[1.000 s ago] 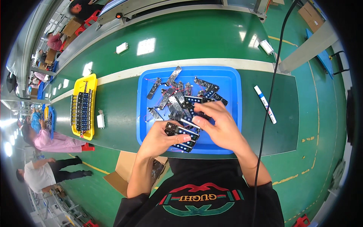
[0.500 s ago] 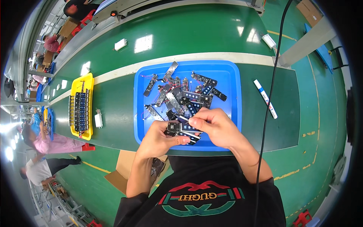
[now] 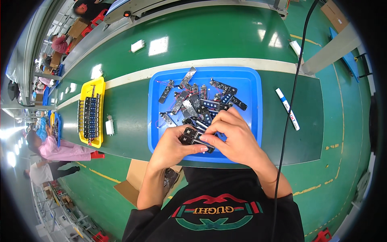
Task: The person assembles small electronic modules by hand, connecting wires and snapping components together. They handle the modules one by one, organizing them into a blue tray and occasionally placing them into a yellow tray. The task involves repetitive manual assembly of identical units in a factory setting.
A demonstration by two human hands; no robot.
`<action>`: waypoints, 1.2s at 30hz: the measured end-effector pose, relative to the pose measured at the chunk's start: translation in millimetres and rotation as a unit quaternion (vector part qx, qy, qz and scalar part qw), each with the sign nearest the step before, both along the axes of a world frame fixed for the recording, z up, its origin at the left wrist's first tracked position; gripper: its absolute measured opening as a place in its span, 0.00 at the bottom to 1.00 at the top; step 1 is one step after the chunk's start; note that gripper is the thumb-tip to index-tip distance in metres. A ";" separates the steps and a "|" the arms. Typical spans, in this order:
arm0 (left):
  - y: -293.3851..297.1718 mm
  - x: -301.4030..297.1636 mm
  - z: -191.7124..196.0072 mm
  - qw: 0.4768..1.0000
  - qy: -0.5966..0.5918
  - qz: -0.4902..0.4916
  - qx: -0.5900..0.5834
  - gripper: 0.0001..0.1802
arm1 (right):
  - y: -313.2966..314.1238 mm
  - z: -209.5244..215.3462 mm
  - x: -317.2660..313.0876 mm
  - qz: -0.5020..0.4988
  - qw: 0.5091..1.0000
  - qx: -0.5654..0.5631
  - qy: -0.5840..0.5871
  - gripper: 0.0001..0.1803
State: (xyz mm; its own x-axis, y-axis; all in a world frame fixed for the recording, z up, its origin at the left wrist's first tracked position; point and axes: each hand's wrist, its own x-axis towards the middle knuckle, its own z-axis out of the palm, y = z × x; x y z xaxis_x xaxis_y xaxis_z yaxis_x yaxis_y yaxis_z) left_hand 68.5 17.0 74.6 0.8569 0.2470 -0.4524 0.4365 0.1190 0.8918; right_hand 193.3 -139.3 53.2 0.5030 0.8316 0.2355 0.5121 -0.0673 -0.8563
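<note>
My left hand (image 3: 169, 147) is closed around a small stack of black strip-shaped modules (image 3: 188, 138) with white lens-like squares along their faces. With thumb and fingers, my right hand (image 3: 234, 135) pinches the far end of a strip in the same stack; its fingertips hide part of it. Both hands are over the near edge of a blue tray (image 3: 253, 105). Inside the tray lies a loose heap of similar modules (image 3: 189, 103), some showing silvery backs, with thin red wires among them.
A yellow tray (image 3: 85, 90) on the left holds a neat row of modules (image 3: 92, 117). White blocks (image 3: 137, 46) lie about. A white-and-blue marker (image 3: 287, 109) lies right, beside a hanging black cable (image 3: 293, 92). An open cardboard box (image 3: 133, 179) stands below the table; people sit far left.
My right hand has come closer to my left, its fingertips now on the held modules. The strips are stacked more evenly. The whole view has shifted slightly.
</note>
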 end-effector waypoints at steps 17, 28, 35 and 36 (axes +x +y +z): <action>3.7 -6.1 -7.7 0.996 -0.079 -0.035 -0.038 0.10 | 3.9 -8.2 4.0 0.079 0.970 -0.023 0.227 0.10; 23.4 -5.0 -3.2 0.992 -0.103 -0.043 0.057 0.24 | -1.5 0.8 12.7 -0.028 0.962 0.015 0.270 0.16; 41.7 -14.1 -16.2 0.987 -0.119 0.109 -0.006 0.15 | 22.4 -8.7 7.2 -0.058 0.943 0.026 0.326 0.09; 39.8 -13.0 -13.3 0.988 -0.087 0.122 0.026 0.15 | 22.2 -8.9 5.7 -0.068 0.930 0.046 0.359 0.10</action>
